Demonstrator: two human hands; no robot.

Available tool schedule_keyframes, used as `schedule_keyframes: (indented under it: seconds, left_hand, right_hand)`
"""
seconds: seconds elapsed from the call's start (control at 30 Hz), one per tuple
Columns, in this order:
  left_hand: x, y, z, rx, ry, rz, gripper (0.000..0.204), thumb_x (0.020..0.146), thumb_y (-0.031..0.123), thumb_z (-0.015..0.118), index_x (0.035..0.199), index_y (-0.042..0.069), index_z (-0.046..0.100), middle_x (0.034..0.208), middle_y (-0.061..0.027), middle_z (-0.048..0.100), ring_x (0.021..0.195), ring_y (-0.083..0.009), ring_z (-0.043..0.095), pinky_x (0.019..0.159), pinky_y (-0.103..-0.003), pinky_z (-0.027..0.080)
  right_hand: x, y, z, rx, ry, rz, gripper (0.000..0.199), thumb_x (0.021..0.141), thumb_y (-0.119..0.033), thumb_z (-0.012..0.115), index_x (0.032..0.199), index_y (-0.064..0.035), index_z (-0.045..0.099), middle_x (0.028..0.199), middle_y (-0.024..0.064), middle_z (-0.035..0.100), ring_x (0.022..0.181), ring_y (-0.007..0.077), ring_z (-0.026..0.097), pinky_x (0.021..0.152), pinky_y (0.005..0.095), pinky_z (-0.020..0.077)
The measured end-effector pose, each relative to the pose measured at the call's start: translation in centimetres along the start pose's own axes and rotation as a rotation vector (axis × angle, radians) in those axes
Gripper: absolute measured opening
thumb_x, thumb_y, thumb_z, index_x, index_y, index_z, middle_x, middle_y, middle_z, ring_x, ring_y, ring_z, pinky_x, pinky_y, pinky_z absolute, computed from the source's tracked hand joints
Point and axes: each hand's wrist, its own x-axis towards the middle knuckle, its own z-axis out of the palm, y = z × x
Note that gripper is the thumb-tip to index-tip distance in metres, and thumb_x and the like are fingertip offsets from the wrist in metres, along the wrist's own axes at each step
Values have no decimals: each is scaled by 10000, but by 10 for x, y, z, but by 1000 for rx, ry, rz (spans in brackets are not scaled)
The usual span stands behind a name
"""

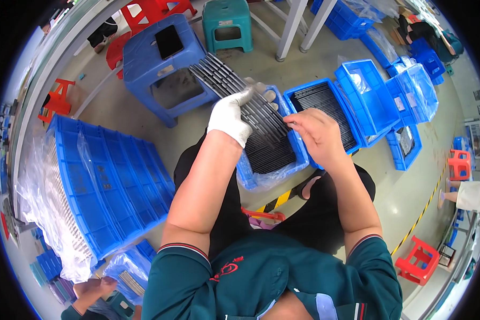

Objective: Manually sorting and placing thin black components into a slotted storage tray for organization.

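Note:
My left hand, in a white glove, is closed around a bundle of thin dark metal rods, held slanting with their far ends up to the left. At the bundle's near right end is my bare right hand, thumb and fingertips pinched on the end of a dark rod; the fingers partly hide it. Beneath both hands stands a blue crate lined with clear plastic. Many more dark rods lie side by side in it.
Right of it, another blue crate holds dark rods, beside further blue crates. A blue stool bearing a black phone and a green stool stand ahead. Stacked blue crates rise at left, near another person's hand.

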Motion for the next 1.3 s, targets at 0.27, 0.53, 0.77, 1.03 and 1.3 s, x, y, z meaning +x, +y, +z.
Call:
schedule_keyframes:
  seconds: [0.27, 0.53, 0.77, 1.03, 1.3]
  left_hand:
    - [3, -7, -2, 22, -31, 0, 124, 947, 61, 464, 1034, 42, 551, 947, -144, 621, 915, -382, 635, 794, -556, 547]
    - [-2, -3, 2, 22, 26, 21, 107, 937, 37, 506, 1040, 49, 535, 931, -140, 626, 811, -315, 651, 662, -467, 571]
    - [4, -3, -3, 22, 14, 27, 118, 936, 43, 495, 1031, 54, 564, 946, -137, 632, 866, -326, 650, 731, -485, 562]
    - [11, -6, -9, 91, 37, 64, 138, 935, 38, 484, 1042, 46, 572, 950, -136, 636, 892, -353, 657, 755, -519, 564]
    - [10, -5, -10, 79, 19, 70, 140, 937, 39, 485, 1055, 41, 560, 970, -149, 633, 909, -367, 653, 762, -531, 561]
  right_hand:
    - [0, 1, 3, -134, 52, -61, 78, 712, -62, 714, 737, -77, 641, 721, 41, 639, 662, 232, 605, 611, 342, 466]
    - [1, -6, 7, 17, 2, 150, 106, 725, -42, 723, 784, -54, 636, 756, 62, 639, 693, 242, 610, 610, 341, 483]
    - [0, 1, 6, -34, -32, 30, 119, 747, -17, 704, 857, -37, 662, 822, 80, 655, 742, 241, 624, 635, 316, 493]
    - [3, -2, 9, -217, -40, -85, 100, 749, -44, 688, 822, -51, 620, 792, 81, 615, 736, 274, 593, 647, 361, 487]
    - [0, -1, 5, -27, -86, 82, 110, 787, -26, 668, 863, -20, 590, 814, 102, 592, 753, 238, 596, 658, 318, 484]
